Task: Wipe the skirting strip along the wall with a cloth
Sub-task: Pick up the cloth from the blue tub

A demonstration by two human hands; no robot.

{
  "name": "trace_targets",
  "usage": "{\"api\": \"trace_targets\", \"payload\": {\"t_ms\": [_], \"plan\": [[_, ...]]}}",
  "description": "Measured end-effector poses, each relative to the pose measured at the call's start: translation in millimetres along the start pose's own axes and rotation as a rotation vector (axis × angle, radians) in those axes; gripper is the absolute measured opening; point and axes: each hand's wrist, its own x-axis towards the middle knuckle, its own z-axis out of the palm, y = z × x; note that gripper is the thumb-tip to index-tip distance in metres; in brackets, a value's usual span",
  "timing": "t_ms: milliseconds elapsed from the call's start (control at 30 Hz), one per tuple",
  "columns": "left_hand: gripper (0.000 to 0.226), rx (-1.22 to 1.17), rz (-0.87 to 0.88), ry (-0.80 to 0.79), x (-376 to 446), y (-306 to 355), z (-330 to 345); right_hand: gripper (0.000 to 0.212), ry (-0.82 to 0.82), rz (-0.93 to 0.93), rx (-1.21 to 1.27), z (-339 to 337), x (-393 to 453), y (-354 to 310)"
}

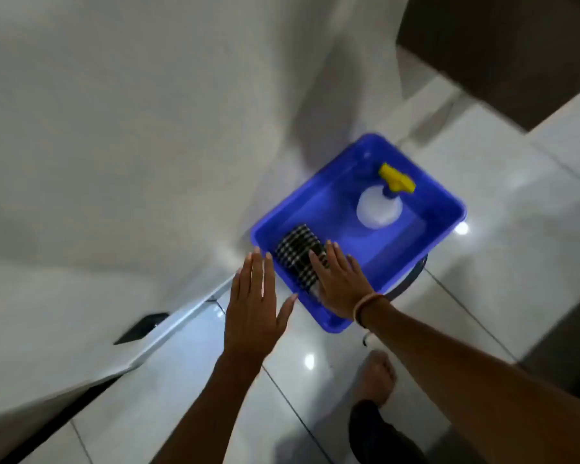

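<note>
Right hand point(340, 279): held flat and spread over the near end of a blue plastic tub point(446, 209), fingers extended across a black-and-white checked cloth point(297, 252); whether the cloth is touched cannot be told, and nothing is clasped. A pale band point(365, 304) is worn at that wrist. Left hand point(253, 313): spread flat, empty, held just beside the tub's near left edge. Cloth: folded, lying inside the tub at its near end. White spray bottle with yellow trigger point(380, 209): stood at the tub's far end. Skirting strip point(181, 316): seen along the wall's foot, left of the tub. Bare foot point(377, 376): placed on glossy white floor tiles point(503, 182).
</note>
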Motion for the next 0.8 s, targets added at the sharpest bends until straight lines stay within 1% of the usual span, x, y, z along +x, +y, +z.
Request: {"api": "trace_targets", "payload": {"t_ms": [100, 200, 267, 333, 400, 433, 500, 567, 633, 667, 700, 733, 800], "plan": [[0.086, -0.004, 0.013, -0.126, 28.7, -10.2, 61.7, 0.079, -0.012, -0.019, 0.067, 37.1, 58.9, 9.6], [0.090, 0.010, 0.031, -0.150, 39.1, -17.0, 93.4, 0.082, 0.098, -0.043, 0.095, 59.7, 80.5, 8.4], [0.090, 0.019, 0.075, -0.123, 36.6, -23.1, 98.5, 0.077, 0.187, -0.029, 0.116, 64.3, 78.7, 10.6], [0.090, 0.060, 0.108, -0.094, 33.6, -36.4, 90.4, 0.068, 0.188, 0.041, 0.176, 50.9, 78.1, 12.6], [0.090, 0.102, 0.148, -0.075, 27.2, -61.9, 72.4, 0.046, 0.206, 0.147, 0.293, 29.7, 70.6, 7.6], [0.091, 0.130, 0.176, -0.074, 21.8, -80.5, 62.1, 0.036, 0.257, 0.221, 0.398, 19.8, 62.0, 1.9], [0.088, 0.188, 0.241, -0.062, 7.7, -124.0, 43.6, 0.029, 0.462, 0.356, 0.676, 8.7, 38.3, -16.7], [0.083, 0.272, 0.310, -0.007, -11.8, -174.2, 31.6, 0.027, 0.732, 0.422, 0.906, 14.8, 2.0, -51.8], [0.079, 0.391, 0.437, 0.039, -28.7, -220.8, 24.5, 0.031, 1.020, 0.500, 1.049, 37.7, -29.0, -101.1], [0.078, 0.454, 0.523, 0.049, -36.4, -244.0, 26.0, 0.031, 1.128, 0.566, 1.125, 61.5, -35.6, -132.5], [0.077, 0.518, 0.606, 0.063, -41.5, -263.7, 29.3, 0.030, 1.215, 0.625, 1.231, 89.8, -35.8, -167.3], [0.075, 0.565, 0.673, 0.063, -44.4, -278.2, 33.2, 0.029, 1.265, 0.681, 1.354, 122.4, -31.0, -204.6], [0.073, 0.609, 0.755, 0.063, -42.7, -290.0, 43.7, 0.034, 1.272, 0.783, 1.553, 187.9, -13.8, -273.9]]}}
